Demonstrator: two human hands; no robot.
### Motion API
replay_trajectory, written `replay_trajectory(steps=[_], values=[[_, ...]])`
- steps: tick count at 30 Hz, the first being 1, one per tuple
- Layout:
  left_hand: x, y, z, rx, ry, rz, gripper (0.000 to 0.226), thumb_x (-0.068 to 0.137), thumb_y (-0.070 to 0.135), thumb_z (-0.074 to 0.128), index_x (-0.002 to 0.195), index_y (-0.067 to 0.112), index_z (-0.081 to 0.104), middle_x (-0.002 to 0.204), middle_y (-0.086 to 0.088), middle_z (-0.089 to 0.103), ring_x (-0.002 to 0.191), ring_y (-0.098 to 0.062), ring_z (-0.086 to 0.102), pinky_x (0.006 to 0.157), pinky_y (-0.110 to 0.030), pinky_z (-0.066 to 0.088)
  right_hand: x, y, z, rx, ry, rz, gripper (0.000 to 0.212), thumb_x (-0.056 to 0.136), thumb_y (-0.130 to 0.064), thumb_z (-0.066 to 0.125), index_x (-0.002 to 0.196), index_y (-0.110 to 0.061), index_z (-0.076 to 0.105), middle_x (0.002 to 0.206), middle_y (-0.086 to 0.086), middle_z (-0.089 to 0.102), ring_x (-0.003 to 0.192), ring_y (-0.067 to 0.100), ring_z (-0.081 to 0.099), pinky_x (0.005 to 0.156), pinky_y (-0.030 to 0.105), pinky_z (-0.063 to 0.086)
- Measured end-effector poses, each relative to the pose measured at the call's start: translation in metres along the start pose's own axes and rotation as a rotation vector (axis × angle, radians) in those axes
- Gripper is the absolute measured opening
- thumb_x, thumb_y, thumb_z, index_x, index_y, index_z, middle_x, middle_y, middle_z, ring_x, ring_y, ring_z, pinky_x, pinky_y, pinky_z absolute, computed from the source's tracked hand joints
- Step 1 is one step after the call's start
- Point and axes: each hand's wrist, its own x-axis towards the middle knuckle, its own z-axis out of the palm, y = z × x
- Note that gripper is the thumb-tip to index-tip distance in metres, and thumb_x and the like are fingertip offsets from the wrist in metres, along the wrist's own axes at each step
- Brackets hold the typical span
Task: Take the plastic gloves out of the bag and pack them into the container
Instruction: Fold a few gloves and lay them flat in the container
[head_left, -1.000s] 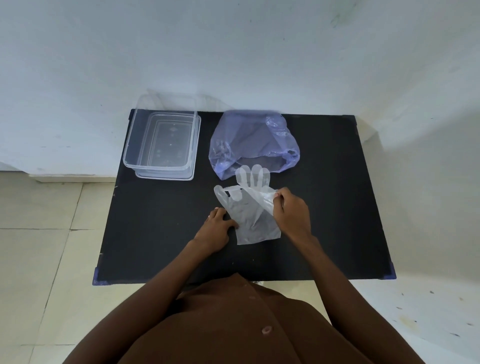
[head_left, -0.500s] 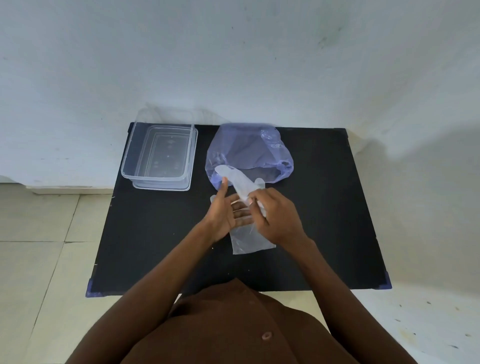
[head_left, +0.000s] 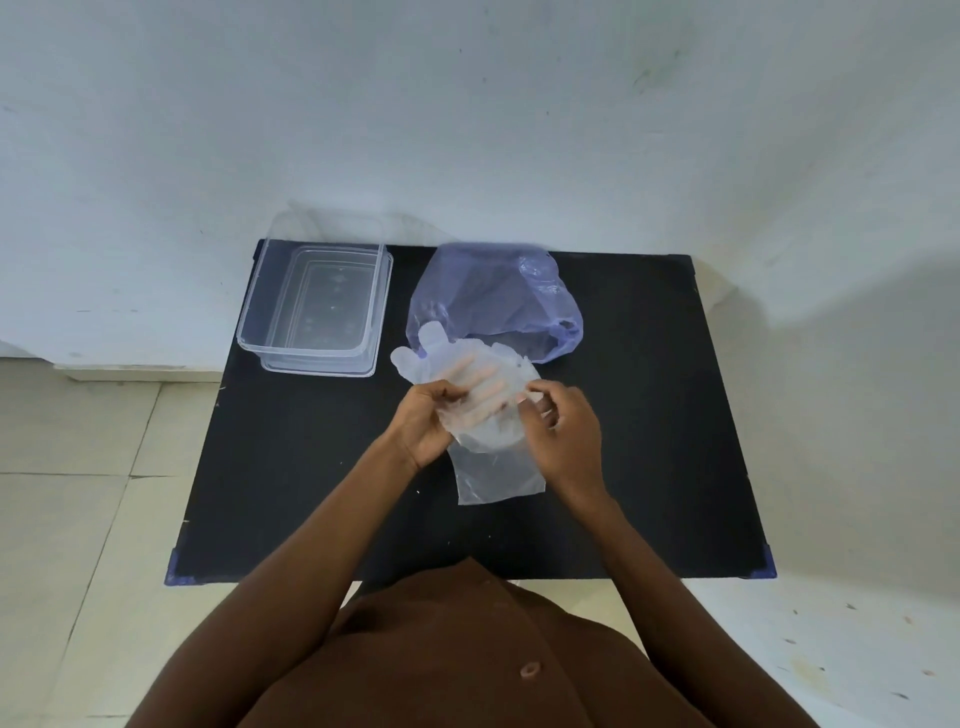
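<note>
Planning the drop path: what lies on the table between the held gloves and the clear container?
In the head view, only bare black table separates the gloves from the container; the purple bag sits off to the right.

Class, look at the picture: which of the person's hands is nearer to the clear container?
Left. The left hand lies just below-right of the clear container; the right hand is farther right, across the glove.
</note>
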Motion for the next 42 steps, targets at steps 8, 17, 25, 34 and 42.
replay_trajectory(steps=[8, 17, 25, 34, 42], values=[[-0.015, -0.002, -0.012, -0.053, 0.010, 0.005, 0.052, 0.091, -0.008, 0.035, 0.138, 0.002, 0.054, 0.131, -0.025, 0.065, 0.111, -0.039, 0.070, 0.088, -0.053, 0.060, 0.007, 0.001, 0.005, 0.677, -0.226, 0.521, 0.031, 0.088, -0.037, 0.073, 0.112, -0.051, 0.061, 0.124, -0.005, 0.065, 0.107, 0.017, 0.069, 0.090, 0.044, 0.061], [-0.017, -0.008, -0.027, 0.232, 0.034, -0.072, 0.056, 0.086, -0.006, 0.040, 0.137, 0.008, 0.060, 0.127, -0.019, 0.069, 0.114, -0.033, 0.063, 0.098, -0.041, 0.057, 0.020, 0.016, 0.016, 0.947, -0.366, 0.567, 0.050, 0.078, -0.027, 0.083, 0.126, -0.032, 0.069, 0.139, 0.001, 0.062, 0.120, 0.021, 0.066, 0.101, 0.047, 0.055], [-0.017, -0.013, -0.040, 0.311, 0.052, -0.031, 0.041, 0.091, 0.008, 0.063, 0.132, 0.001, 0.062, 0.132, -0.021, 0.065, 0.122, -0.035, 0.063, 0.106, -0.050, 0.050, 0.027, 0.019, 0.019, 0.690, -0.398, 0.497, 0.037, 0.077, 0.007, 0.079, 0.107, -0.014, 0.078, 0.121, 0.020, 0.070, 0.092, 0.024, 0.076, 0.072, 0.030, 0.063], [-0.027, 0.029, -0.057, 0.359, 0.268, 0.262, 0.030, 0.093, 0.009, 0.066, 0.122, 0.004, 0.068, 0.120, -0.020, 0.072, 0.095, -0.029, 0.075, 0.074, -0.042, 0.064, 0.047, -0.022, 0.033, 0.552, -0.459, 0.360, 0.039, 0.083, 0.003, 0.076, 0.119, -0.010, 0.073, 0.094, -0.011, 0.074, 0.076, 0.014, 0.078, 0.069, 0.028, 0.065], [-0.027, 0.124, -0.061, 0.479, 0.247, 0.441, 0.036, 0.093, 0.006, 0.067, 0.129, 0.007, 0.063, 0.114, -0.013, 0.075, 0.091, -0.028, 0.077, 0.074, -0.038, 0.065, 0.073, -0.092, 0.082, 0.341, -0.344, 0.085, 0.041, 0.086, -0.012, 0.077, 0.126, -0.021, 0.068, 0.102, -0.019, 0.065, 0.074, -0.004, 0.068, 0.066, 0.006, 0.055]])
